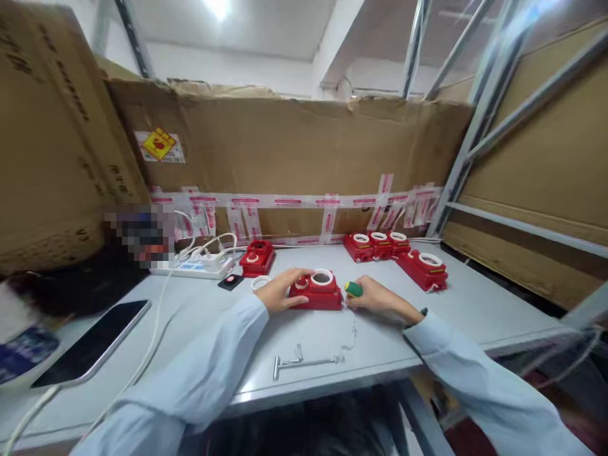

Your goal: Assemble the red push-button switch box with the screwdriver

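In the head view, my left hand [280,290] grips the left end of a red box-shaped housing [317,299] with a white ring [322,277] on top. The fingers lie over its top and the thumb along its front. My right hand [373,295] is closed around a screwdriver [353,289] with a green and yellow handle, at the housing's right end. Its tip is hidden or too small to make out. A loose white ring [260,282] lies just behind my left hand. Nearer the table edge rest a metal T-handle tool [306,363] and a short thin chain [353,339].
Several red housings with white rings [379,244] stand at the back right. Another red housing [257,258] sits back left, beside a small black square plate [230,282] and a white power strip [199,266]. A phone [95,342] and cables lie left. Cardboard [294,145] walls the table [408,342].
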`<state>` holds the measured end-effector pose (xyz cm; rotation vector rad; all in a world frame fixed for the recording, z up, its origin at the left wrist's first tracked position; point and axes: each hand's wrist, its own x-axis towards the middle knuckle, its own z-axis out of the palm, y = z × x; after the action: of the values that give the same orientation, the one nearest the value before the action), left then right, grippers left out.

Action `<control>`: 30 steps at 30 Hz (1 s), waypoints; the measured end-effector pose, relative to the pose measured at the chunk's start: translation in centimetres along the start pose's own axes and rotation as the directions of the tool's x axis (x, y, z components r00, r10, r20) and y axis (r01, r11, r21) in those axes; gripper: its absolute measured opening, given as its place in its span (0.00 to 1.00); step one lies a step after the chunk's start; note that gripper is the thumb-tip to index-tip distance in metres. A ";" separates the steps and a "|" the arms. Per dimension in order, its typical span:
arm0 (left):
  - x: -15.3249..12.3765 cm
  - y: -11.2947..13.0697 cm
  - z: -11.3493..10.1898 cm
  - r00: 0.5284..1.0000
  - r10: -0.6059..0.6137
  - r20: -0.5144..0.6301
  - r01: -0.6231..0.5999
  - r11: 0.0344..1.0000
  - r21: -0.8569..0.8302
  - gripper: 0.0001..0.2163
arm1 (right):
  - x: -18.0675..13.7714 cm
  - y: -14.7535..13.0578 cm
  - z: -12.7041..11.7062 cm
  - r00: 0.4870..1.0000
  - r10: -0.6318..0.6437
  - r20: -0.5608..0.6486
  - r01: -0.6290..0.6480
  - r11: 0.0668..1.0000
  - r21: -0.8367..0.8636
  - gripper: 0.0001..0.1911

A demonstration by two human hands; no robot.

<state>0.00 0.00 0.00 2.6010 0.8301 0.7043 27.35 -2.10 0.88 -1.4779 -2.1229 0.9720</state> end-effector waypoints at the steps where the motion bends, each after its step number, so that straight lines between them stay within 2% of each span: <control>1: 0.0 0.0 -0.1 1.000 0.005 -0.003 -0.005 1.000 -0.001 0.24 | 0.0 -0.1 0.2 1.000 0.003 0.003 -0.003 1.000 0.004 0.05; 9: 0.1 -0.1 -0.3 1.000 -0.021 -0.005 0.020 0.999 -0.037 0.26 | -0.1 -0.8 0.6 1.000 -0.008 -0.005 0.008 1.000 0.008 0.04; 20: -0.2 -1.1 0.9 0.997 -0.007 -0.083 0.000 0.996 -0.088 0.27 | 0.0 -1.0 1.1 0.999 -0.044 0.009 0.044 0.996 -0.071 0.03; 25: -0.2 -1.0 0.8 0.997 -0.008 -0.075 0.000 0.995 -0.096 0.27 | -0.1 -0.9 0.9 0.997 -0.046 -0.062 0.037 0.988 -0.148 0.02; 30: -0.1 -1.0 0.8 0.997 -0.014 -0.073 0.007 0.995 -0.097 0.27 | -0.3 -0.6 -0.1 0.989 -0.076 -0.124 0.054 0.983 -0.173 0.05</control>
<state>-0.10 0.54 -1.11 2.4962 0.8097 0.8204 27.14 -2.41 1.43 -1.4961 -2.1887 0.6668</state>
